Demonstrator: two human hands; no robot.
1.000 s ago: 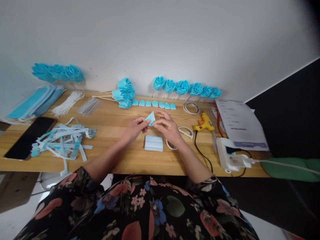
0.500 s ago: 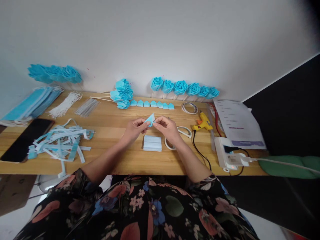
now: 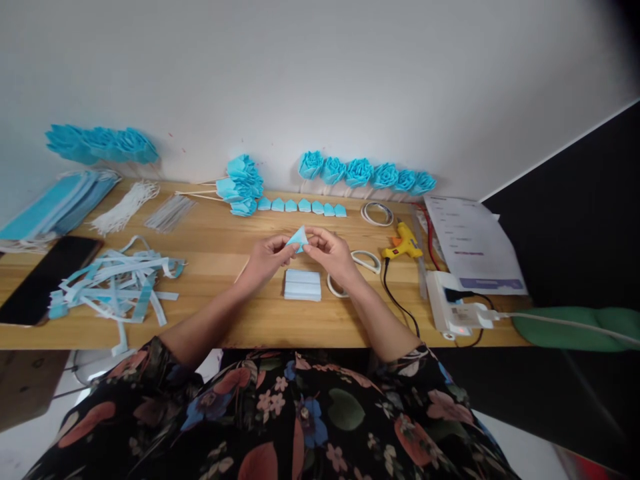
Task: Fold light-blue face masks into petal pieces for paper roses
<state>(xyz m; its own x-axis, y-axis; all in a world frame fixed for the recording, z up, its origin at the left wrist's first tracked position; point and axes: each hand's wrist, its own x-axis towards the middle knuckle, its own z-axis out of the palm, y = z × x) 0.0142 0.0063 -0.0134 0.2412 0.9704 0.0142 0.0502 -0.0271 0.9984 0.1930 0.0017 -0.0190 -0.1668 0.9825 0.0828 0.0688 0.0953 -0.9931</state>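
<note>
Above the table, my left hand [image 3: 270, 257] pinches the left side of a small folded piece of blue mask fabric [image 3: 299, 239] that comes to a point at the top. The fingers of my right hand [image 3: 331, 252] close on its right side, thumb in front. Below them lies a stack of pale blue fabric pieces [image 3: 303, 285]. Behind, a row of several small folded blue petals [image 3: 305, 205] runs across the table. White-rimmed scissors or rings [image 3: 367, 261] lie partly hidden under my right hand and wrist; I cannot tell which.
Blue fabric roses [image 3: 359, 172] line the wall, with more lying on sticks [image 3: 240, 187]. At right are a yellow glue gun [image 3: 404, 241], a tape roll [image 3: 377, 214], a power strip [image 3: 443, 303] and papers [image 3: 470, 243]. Cut strips [image 3: 117, 280], a phone [image 3: 47, 280] and masks [image 3: 60, 203] lie left.
The right fingers have shifted up along the folded piece, and its blue face shows wider. The whole view has moved slightly.
</note>
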